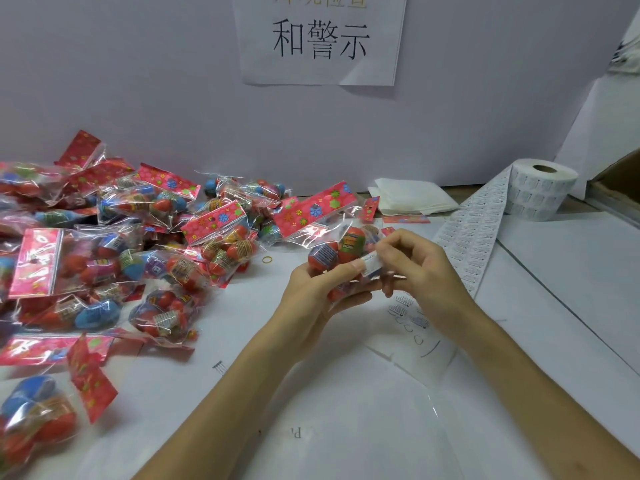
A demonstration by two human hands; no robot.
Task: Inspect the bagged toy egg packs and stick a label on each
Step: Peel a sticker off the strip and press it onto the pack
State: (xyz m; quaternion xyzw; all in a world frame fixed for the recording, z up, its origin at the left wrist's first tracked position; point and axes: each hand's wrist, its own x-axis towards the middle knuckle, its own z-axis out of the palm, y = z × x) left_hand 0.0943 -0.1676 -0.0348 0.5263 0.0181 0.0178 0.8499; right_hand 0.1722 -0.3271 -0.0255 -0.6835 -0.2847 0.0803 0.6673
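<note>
My left hand [320,289] grips a clear bagged egg pack [341,249] from below, a little above the table; its red flowered header card [313,207] points up and to the left. My right hand [420,268] pinches a small white label [372,263] against the front of that bag, next to my left thumb. A roll of white labels [542,188] stands at the right, and its strip [474,237] runs down toward my right wrist. A large pile of egg packs [114,244] covers the left side of the table.
Folded white tissue [412,199] lies at the back by the wall. A yellow rubber band [267,260] sits on the paper-covered table [346,410]. A paper sign [320,39] hangs on the wall. A cardboard box edge [616,188] shows at far right.
</note>
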